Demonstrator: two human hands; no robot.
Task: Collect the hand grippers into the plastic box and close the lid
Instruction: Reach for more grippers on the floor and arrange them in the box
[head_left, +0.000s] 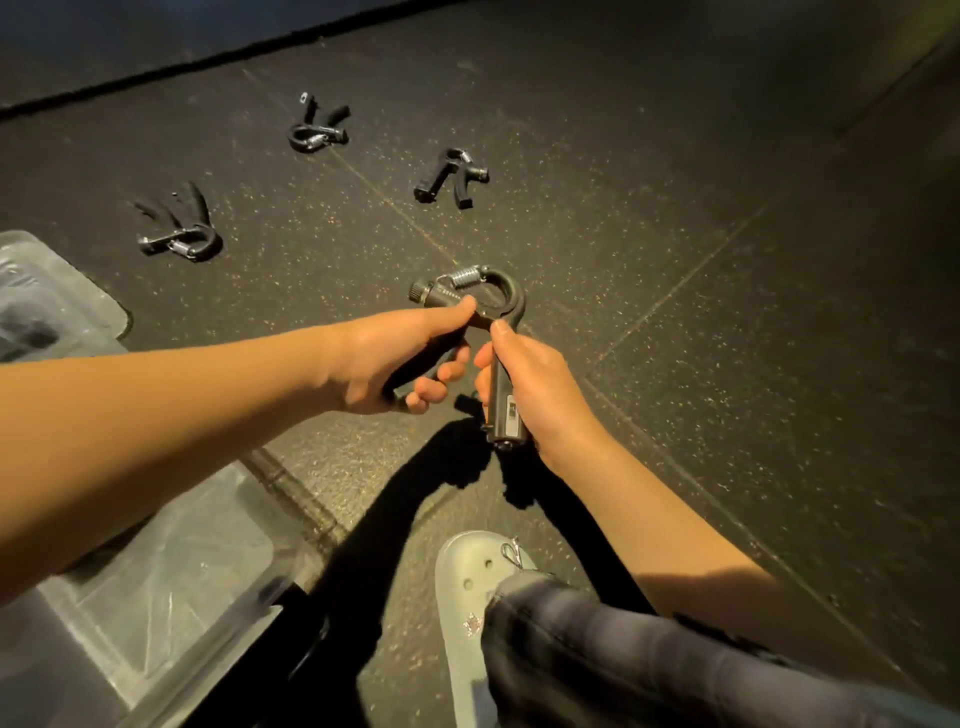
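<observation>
Now left grip (395, 358) & right grip (540, 395) each clenched round one handle of a black hand gripper (506, 291), held above the floor (727, 260). Beyond, on floor: left spare (179, 228), far spare (317, 127), right spare (449, 176). Clear plastic box (171, 571) at lower left.

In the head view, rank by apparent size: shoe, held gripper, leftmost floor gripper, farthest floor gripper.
1. Shoe and held gripper: alike, shoe partly hidden.
2. Leftmost floor gripper.
3. Farthest floor gripper; distance may explain that.
</observation>
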